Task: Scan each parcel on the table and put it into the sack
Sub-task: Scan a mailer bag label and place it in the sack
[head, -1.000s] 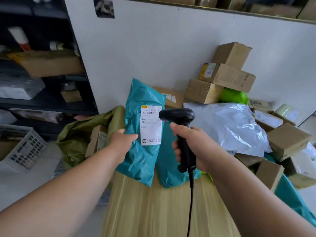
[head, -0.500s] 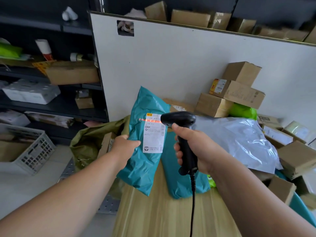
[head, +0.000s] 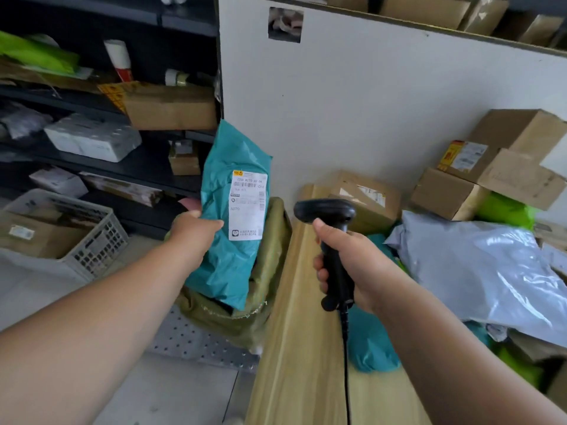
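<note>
Table (head: 291, 348) edge runs from bottom centre up to the white partition (head: 368, 102). Just beside that left edge stands the olive sack (head: 273, 250), on the floor, mouth open upward. Left of the sack: a strip of bare floor, then a grey crate (head: 95, 240) and dark shelving (head: 138, 167) loaded with boxes and packets. The right half of the table is crowded with a grey poly bag (head: 475, 265), cardboard boxes (head: 454, 194) stacked against the partition, and 1 more teal packet (head: 371, 342) lying flat below the right wrist. Free wood shows only along the table's left strip.

The teal parcel (head: 230, 256) is held upright, off the table, over the sack. Its lower end overlaps the open mouth, and its white label (head: 248, 207) faces the camera. The left hand (head: 191, 231) grasps the parcel's left edge at mid-height, with the thumb lying across the front face and its tip just beside the label's lower left corner. The other fingers are hidden behind the parcel.

The right hand (head: 359, 265) is clenched round the handle of the black scanner (head: 325, 210), above the table's left strip. The scanner head points left toward the parcel and is apart from it. A cable (head: 346, 363) hangs from the handle down over the wood.
</note>
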